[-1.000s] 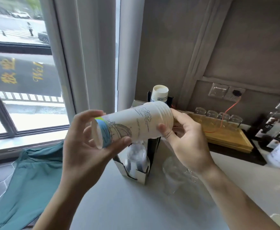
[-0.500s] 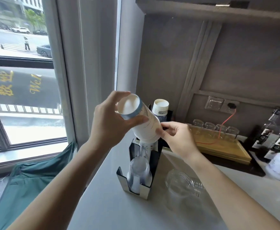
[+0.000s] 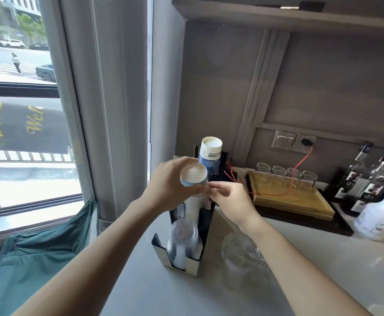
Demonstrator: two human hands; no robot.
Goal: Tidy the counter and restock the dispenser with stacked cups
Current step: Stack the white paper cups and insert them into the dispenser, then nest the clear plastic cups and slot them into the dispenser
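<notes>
A black and steel cup dispenser (image 3: 192, 262) stands on the pale counter (image 3: 209, 293) by the window. My left hand (image 3: 170, 183) grips the upturned base of a stack of white paper cups (image 3: 193, 176), which stands mouth down in the dispenser's middle slot. My right hand (image 3: 229, 199) touches the stack's side with its fingertips. The front slot holds clear plastic cups (image 3: 183, 242). Another paper cup stack (image 3: 211, 151) sticks up from the rear slot.
A loose stack of clear plastic cups (image 3: 241, 258) lies on the counter right of the dispenser. Behind are a wooden tray (image 3: 293, 201) with glasses, a red cable (image 3: 300, 165), bottles (image 3: 357, 172) and a white bottle (image 3: 377, 215). A green-lined bin (image 3: 38, 247) stands at left.
The paper cup stack went from lying sideways in both hands to upright, mouth down, and has dropped into the dispenser's middle slot. My view has tilted up.
</notes>
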